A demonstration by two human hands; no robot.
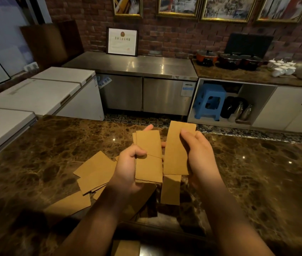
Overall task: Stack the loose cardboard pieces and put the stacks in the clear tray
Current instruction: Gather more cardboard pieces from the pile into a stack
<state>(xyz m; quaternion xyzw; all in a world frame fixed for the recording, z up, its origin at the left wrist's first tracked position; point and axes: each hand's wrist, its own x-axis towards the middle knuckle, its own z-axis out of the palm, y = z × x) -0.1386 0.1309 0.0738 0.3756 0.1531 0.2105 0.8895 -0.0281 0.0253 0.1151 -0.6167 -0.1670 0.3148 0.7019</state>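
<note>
Our left hand [128,169] grips a small cardboard stack [149,156]. Our right hand [200,154] pinches one cardboard strip [176,150] above loose pieces [94,172] on the marble counter [54,145].

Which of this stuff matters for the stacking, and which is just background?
Job:
stack in left hand
piece in right hand
loose pieces on counter

Background:
stool
pots
cups
certificate

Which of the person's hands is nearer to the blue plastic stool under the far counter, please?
The right hand. It holds a cardboard piece almost directly below the blue stool in the picture, while the left hand, gripping a small stack, sits farther left.
</note>
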